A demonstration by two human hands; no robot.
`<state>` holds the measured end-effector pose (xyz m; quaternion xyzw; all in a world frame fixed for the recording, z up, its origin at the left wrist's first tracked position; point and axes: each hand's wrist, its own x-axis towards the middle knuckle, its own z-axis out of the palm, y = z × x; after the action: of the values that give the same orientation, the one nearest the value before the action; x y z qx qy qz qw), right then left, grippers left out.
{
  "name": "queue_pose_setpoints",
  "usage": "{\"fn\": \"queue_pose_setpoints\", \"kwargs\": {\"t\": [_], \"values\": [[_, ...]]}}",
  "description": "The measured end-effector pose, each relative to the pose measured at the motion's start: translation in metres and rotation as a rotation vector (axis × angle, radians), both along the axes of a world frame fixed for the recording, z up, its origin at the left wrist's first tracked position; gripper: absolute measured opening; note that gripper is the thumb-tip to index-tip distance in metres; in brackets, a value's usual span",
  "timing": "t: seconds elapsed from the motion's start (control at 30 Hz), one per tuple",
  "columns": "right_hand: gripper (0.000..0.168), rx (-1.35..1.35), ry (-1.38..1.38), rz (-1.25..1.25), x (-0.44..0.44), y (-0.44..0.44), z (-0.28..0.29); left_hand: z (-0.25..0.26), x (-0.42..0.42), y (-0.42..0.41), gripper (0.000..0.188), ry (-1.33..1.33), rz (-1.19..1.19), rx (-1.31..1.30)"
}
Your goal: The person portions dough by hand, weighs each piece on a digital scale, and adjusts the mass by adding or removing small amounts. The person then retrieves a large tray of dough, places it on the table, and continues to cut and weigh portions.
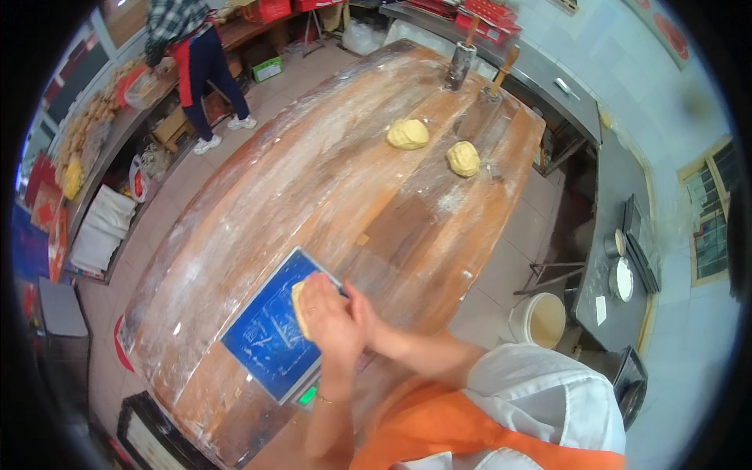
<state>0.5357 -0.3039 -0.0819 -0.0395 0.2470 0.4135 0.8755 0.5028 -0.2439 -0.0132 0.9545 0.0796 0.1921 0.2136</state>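
Note:
Before me on the wooden worktable (235,235) is a digital scale with a blue top plate (270,341). A piece of yellow dough (299,308) sits over the scale's plate, partly hidden by my hands. My left hand (328,317) lies over the dough with its fingers together. Close against it is my right hand (363,311), thumb raised; whether it also grips the dough is hidden. Farther up the table rest two more lumps of yellow dough, a wider one (408,134) and a rounder one (463,159).
Two rolling pins, one upright (460,64) and one leaning (502,73), are at the table's far end. A white bucket (537,320) stands right of the table. Another person (197,64) works at a side counter, upper left. Metal counters (617,176) run along the right wall.

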Motion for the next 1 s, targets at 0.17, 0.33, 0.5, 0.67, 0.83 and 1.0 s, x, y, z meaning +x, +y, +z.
{"fn": "queue_pose_setpoints", "kwargs": {"t": [0.17,0.33,0.5,0.67,0.83,1.0], "values": [[0.056,-0.137,-0.222,-0.089,0.121,-0.107,-0.004,0.034,0.05,-0.067,0.056,0.013,-0.259,-0.054],[0.053,-0.423,-0.398,-0.505,0.308,-0.179,-0.01,-0.016,0.025,-0.043,0.049,0.025,-0.045,-0.194],[0.082,-1.143,-0.548,-0.28,0.377,-0.227,-0.04,-0.086,-0.058,0.024,0.043,-0.024,0.574,-0.312],[0.04,-0.68,-1.126,0.429,0.216,-0.104,-0.151,-0.156,-0.184,0.106,0.052,0.075,1.127,-0.134],[0.059,-0.603,-0.549,0.822,0.078,-0.009,-0.196,-0.207,-0.239,0.162,0.078,0.039,0.831,-1.299],[0.051,-0.697,-0.724,0.756,0.076,-0.013,-0.176,-0.23,-0.226,0.166,0.072,-0.024,0.6,-1.52]]}}
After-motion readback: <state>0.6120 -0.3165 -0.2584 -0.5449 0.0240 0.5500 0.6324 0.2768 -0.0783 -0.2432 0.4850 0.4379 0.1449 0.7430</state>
